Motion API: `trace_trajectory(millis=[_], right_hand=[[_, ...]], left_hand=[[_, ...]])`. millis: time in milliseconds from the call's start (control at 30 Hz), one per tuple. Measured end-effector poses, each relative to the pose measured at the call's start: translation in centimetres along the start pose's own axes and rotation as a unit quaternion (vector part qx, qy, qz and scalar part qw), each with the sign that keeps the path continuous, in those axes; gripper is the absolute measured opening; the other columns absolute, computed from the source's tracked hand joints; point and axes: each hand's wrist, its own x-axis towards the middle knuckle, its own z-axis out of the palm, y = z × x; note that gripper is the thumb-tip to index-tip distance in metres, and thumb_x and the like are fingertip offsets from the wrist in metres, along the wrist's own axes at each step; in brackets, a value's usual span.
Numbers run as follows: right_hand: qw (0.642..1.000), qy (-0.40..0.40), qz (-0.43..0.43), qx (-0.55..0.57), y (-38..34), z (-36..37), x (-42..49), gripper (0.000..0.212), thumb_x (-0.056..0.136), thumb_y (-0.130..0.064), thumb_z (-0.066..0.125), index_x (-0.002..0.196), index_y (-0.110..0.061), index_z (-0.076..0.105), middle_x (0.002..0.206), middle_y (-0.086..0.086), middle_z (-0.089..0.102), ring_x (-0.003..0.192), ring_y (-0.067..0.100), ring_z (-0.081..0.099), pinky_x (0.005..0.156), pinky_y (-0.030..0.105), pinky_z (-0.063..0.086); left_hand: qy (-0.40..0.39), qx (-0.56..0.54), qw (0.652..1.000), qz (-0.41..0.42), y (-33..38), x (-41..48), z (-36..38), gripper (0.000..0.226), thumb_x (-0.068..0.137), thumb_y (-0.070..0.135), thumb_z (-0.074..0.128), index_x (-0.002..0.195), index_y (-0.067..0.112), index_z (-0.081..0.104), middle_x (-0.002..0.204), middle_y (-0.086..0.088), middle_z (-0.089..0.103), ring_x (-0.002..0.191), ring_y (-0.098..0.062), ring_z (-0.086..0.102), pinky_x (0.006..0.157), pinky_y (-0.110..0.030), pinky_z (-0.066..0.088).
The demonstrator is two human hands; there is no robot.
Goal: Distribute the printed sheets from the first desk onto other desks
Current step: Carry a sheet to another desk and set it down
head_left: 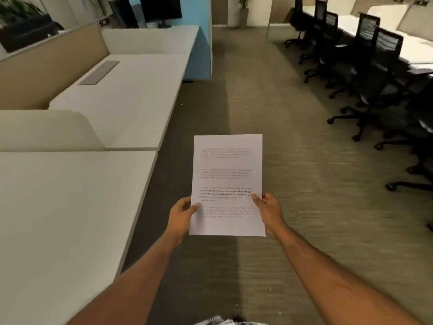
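White printed sheets with several blocks of text are held flat over the carpeted aisle, in the middle of the head view. My left hand grips their lower left edge, thumb on top. My right hand grips the lower right edge the same way. I cannot tell how many sheets are in the stack. A white desk lies close on my left, and a second white desk follows it further along the row.
Beige partitions separate the left desks. A grey cable cover sits in the second desk. A blue panel and a dark monitor stand further back. Several black office chairs line desks on the right. The carpeted aisle runs between the rows.
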Motion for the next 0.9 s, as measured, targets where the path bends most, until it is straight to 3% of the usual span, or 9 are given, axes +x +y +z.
trace_trajectory(millis=[167,300,533,700,900], right_hand=[[0.999,-0.008,0.013,0.038,-4.1,1.3,10.5,0.015,0.095,-0.01,0.061,0.109,-0.005,0.064,0.101,0.006,0.074,0.084,0.018,0.071,0.069,0.029,0.06],[0.999,-0.01,0.011,0.039,-5.8,3.9,19.4,0.009,0.095,-0.01,0.062,0.102,-0.012,0.066,0.093,0.0,0.076,0.079,0.013,0.074,0.063,0.024,0.058],[1.0,0.004,0.018,0.012,-10.0,10.1,34.8,0.004,0.094,-0.012,0.063,0.098,-0.011,0.064,0.106,0.012,0.073,0.087,0.02,0.072,0.073,0.032,0.06],[1.0,0.015,0.018,0.004,-14.6,14.5,45.3,0.022,0.093,-0.011,0.064,0.114,-0.003,0.062,0.112,0.014,0.071,0.1,0.031,0.07,0.09,0.049,0.057],[0.999,0.034,0.008,0.004,-17.3,17.8,57.1,0.027,0.094,-0.007,0.062,0.121,-0.004,0.061,0.111,0.01,0.071,0.1,0.027,0.07,0.086,0.043,0.058]], left_hand=[[-0.005,-0.029,0.999,-0.026,3.5,10.1,2.9,0.014,0.096,0.02,0.062,0.11,0.018,0.063,0.109,0.002,0.072,0.1,-0.018,0.068,0.082,-0.036,0.058],[-0.02,-0.051,0.998,-0.042,4.7,19.4,4.0,0.014,0.096,0.019,0.061,0.11,0.016,0.062,0.11,0.0,0.072,0.101,-0.02,0.068,0.079,-0.035,0.059],[-0.027,-0.064,0.996,-0.051,8.6,37.2,4.1,0.011,0.098,0.014,0.058,0.108,0.017,0.059,0.107,-0.001,0.071,0.096,-0.02,0.07,0.066,-0.027,0.058],[-0.056,-0.031,0.998,-0.024,13.7,49.1,3.9,0.013,0.098,0.018,0.058,0.111,0.02,0.058,0.112,0.001,0.069,0.1,-0.018,0.068,0.067,-0.024,0.057],[-0.063,-0.017,0.998,-0.015,17.1,61.6,4.7,0.015,0.097,0.019,0.059,0.112,0.021,0.058,0.113,0.004,0.069,0.101,-0.016,0.068,0.072,-0.025,0.058]])
